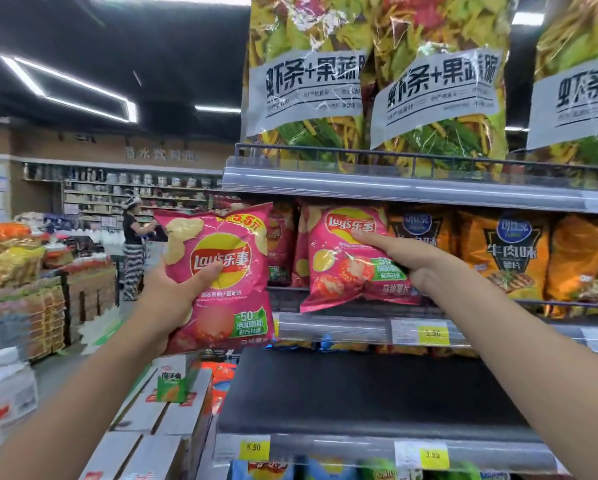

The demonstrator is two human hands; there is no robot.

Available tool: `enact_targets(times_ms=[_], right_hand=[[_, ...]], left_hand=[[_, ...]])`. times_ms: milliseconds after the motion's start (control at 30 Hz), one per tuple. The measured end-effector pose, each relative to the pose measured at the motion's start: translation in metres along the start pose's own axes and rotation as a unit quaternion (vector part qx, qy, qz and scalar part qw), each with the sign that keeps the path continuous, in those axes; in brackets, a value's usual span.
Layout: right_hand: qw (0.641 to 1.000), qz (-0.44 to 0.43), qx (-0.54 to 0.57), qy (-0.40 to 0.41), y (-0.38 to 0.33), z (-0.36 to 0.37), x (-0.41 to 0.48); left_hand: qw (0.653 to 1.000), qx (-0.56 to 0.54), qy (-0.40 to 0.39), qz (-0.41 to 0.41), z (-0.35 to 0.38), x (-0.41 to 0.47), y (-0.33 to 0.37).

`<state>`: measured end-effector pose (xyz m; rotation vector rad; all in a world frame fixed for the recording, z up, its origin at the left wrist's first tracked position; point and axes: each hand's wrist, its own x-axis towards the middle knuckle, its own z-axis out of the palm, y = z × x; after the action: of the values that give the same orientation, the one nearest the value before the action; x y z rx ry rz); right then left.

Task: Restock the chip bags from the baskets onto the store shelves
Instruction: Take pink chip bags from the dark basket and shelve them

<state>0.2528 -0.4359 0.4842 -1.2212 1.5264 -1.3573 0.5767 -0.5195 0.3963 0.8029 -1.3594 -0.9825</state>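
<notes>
My left hand (173,292) grips a pink Lay's chip bag (221,271) held upright in the air, just left of the shelf unit. My right hand (405,258) holds a second pink Lay's bag (342,261) at the front of the middle shelf (360,327), thumb across its face and fingers under its right edge. This bag tilts over the shelf's front rail. More pink Lay's bags (283,244) stand behind it on the same shelf. No basket is in view.
Orange chip bags (512,254) fill the middle shelf to the right. Large yellow-green snack bags (436,81) stand on the top shelf. A dark bare shelf (360,393) lies below. White boxes (159,420) sit lower left. A person (133,247) stands far down the aisle.
</notes>
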Motion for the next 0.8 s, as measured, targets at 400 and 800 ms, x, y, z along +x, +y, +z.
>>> enact_targets(times_ms=[400,800], right_hand=[[0.999,-0.004,0.046,0.015,-0.007,0.016,0.042],[0.998,-0.024,0.052,0.031,0.006,0.023,0.058]], left_hand=[[1.0,0.0,-0.028,0.002,-0.006,0.007,-0.008],[0.999,-0.01,-0.036,0.0,-0.01,0.008,-0.012]])
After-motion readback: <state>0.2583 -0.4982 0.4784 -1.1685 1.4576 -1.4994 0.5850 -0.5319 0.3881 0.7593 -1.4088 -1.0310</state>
